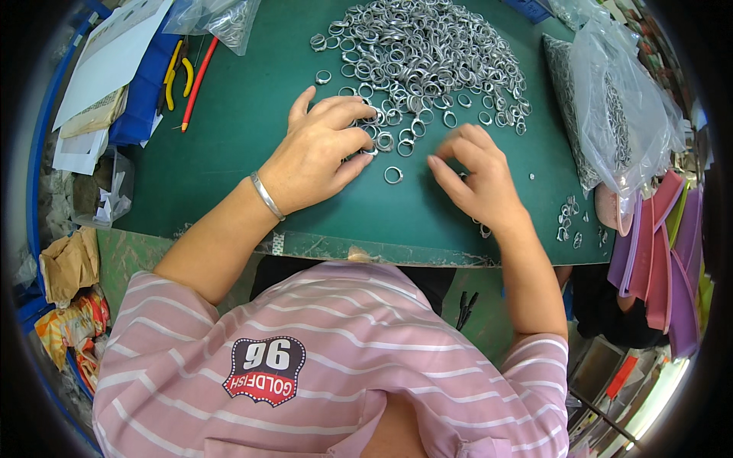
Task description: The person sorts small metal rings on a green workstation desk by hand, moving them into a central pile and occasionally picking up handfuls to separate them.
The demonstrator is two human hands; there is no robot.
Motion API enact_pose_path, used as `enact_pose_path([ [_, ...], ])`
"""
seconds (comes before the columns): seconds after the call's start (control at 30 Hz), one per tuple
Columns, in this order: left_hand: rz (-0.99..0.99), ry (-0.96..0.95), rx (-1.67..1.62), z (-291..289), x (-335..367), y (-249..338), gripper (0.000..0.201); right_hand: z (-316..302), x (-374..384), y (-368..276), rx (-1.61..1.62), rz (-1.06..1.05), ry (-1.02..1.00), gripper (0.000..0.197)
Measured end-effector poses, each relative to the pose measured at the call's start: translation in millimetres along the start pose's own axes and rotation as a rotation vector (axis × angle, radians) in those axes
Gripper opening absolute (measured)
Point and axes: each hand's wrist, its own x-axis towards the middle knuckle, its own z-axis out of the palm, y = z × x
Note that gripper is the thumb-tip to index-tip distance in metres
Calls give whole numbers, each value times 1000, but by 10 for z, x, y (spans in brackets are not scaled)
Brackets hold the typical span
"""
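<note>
A large heap of silver-coloured metal rings [427, 46] covers the far middle of the green tabletop, with looser ones along its near side. At that near left edge is my left hand [324, 149], a metal bracelet [266, 196] on its wrist. Its thumb and index finger come together on a ring [372, 151], while the other fingers reach over neighbouring rings. My right hand [477, 175] hovers right of the loose rings, fingers bent and tips smeared by motion; whether they hold anything does not show. A single ring [393, 175] lies between the hands.
Yellow-handled pliers [178, 76] and a red pencil [200, 84] lie at the left beside a blue tray [141, 95] topped with papers. On the right, a clear bag [622, 107] of metal pieces stands above a few small rings [566, 217]. Pink and purple strips [660, 252] hang beyond the table's right edge.
</note>
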Motion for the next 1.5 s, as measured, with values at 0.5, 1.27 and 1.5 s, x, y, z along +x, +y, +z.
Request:
enact_pose_path([
  [0.5,-47,68,-56,-47,-11,-47,12,242,109,-67,87,3,30,27],
  [1.27,-210,-48,8,-64,-60,-110,43,166,238,-62,-21,-85,-209,39],
  [1.5,-212,-32,9,-60,-69,-122,41,-335,-165,208,325,316,20,29],
])
